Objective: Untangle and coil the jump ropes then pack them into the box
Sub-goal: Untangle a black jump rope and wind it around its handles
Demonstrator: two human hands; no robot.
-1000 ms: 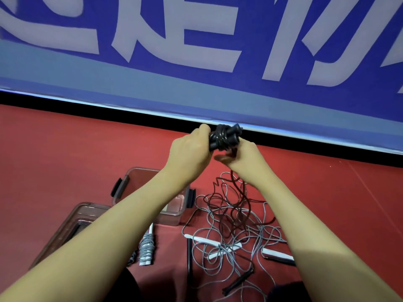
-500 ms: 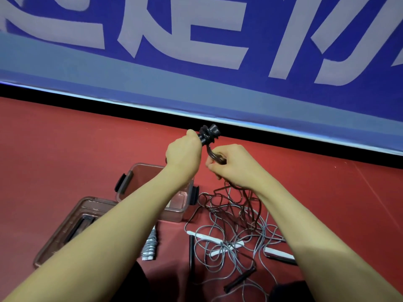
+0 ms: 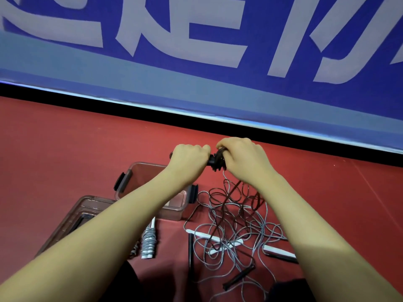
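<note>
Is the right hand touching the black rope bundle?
Touching. The head view shows the right hand curled over the black rope bundle, fingers wrapped round its top.

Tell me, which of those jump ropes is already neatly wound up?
The grey one lying below the box, wrapped tightly around its white handles. The other grey and dark ropes to its right sprawl in a loose tangle.

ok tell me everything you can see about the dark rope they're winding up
The dark brown, thin, glossy jump rope looks like plastic cord. Its black handles are bundled together and held above the red floor: the left hand has its grip round the handles, and the right hand is closed over the coils wound around them. Only part of it is coiled. The loose remainder hangs from under the right hand and loops over the tangle of grey ropes on the floor.
</note>
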